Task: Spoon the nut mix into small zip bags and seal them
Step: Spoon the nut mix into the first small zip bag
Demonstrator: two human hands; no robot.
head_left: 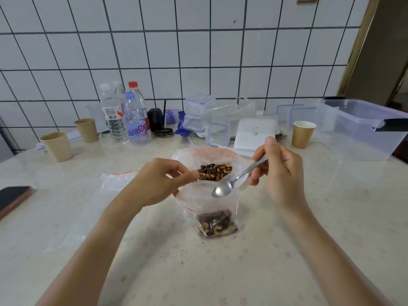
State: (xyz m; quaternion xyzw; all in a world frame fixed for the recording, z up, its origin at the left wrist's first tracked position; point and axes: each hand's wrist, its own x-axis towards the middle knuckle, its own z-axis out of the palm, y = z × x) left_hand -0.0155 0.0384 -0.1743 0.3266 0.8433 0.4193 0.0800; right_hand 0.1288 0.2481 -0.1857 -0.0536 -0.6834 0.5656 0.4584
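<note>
A large clear bag (pixel 189 156) stands open at the table's middle with the nut mix (pixel 215 171) showing inside. In front of it stands a small zip bag (pixel 209 203) with a red seal line, nuts (pixel 216 224) at its bottom. My left hand (pixel 157 183) pinches the small bag's rim on the left side and holds its mouth apart. My right hand (pixel 279 171) grips a metal spoon (pixel 223 189) by the handle; its empty bowl sits at the small bag's mouth. Another empty zip bag (pixel 117 178) lies flat to the left.
A dark phone (pixel 13 198) lies at the left edge. At the back stand paper cups (pixel 57 146), water bottles (pixel 135 120), small lidded boxes (pixel 199 111), another cup (pixel 302 134) and a big clear tub (pixel 362 131) at right. The tiled wall is behind.
</note>
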